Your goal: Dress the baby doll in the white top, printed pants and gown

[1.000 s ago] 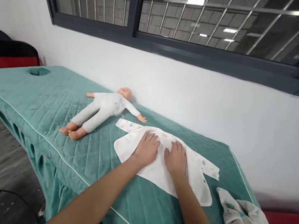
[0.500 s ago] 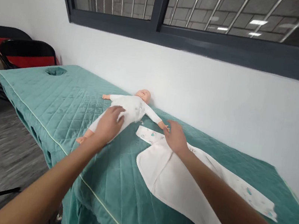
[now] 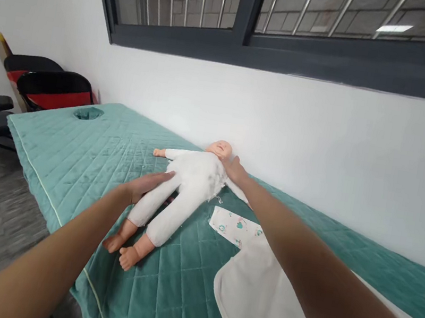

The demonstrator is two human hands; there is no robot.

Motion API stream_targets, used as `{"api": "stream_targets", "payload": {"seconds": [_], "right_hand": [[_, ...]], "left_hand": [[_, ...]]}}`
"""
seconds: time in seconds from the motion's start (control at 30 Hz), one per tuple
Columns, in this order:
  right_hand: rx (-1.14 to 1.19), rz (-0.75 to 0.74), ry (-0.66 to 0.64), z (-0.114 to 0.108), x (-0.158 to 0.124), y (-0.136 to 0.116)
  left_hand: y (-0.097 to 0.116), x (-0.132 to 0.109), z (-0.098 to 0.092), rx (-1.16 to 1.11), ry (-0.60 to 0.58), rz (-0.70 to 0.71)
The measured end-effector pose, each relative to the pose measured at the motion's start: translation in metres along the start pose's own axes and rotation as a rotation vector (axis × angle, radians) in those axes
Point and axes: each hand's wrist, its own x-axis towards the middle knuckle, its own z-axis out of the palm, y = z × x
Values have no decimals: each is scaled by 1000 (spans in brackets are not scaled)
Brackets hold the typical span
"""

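Note:
A baby doll with a white cloth body lies on its back, its head toward the wall and its bare feet toward me. My left hand rests at the doll's hip and upper thigh, fingers stretched out. At the doll's neck and shoulder, just below the head, is my right hand; its thumb stands apart and its fingertips are partly hidden. To the right, under my right forearm, a white baby garment is spread out, with a printed sleeve pointing at the doll.
A green quilted cover lies over the bed, which has a round hole at its far left end. The white wall runs along the back, below a dark window frame. Black and red chairs stand at left.
My right hand has moved from beside the doll's hand up to its neck and shoulder. My left hand has shifted to the outer side of its hip. The doll's legs now show more fully.

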Motion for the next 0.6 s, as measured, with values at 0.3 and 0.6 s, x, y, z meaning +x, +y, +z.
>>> {"api": "stream_targets", "payload": {"seconds": [0.3,0.6], "right_hand": [[81,103,28,-81,-57,-25],[1,80,187,-222,-178,46]], "left_hand": [[48,-37,33,-165,-256,-77],[50,-122,196,-221,-241,330]]}}
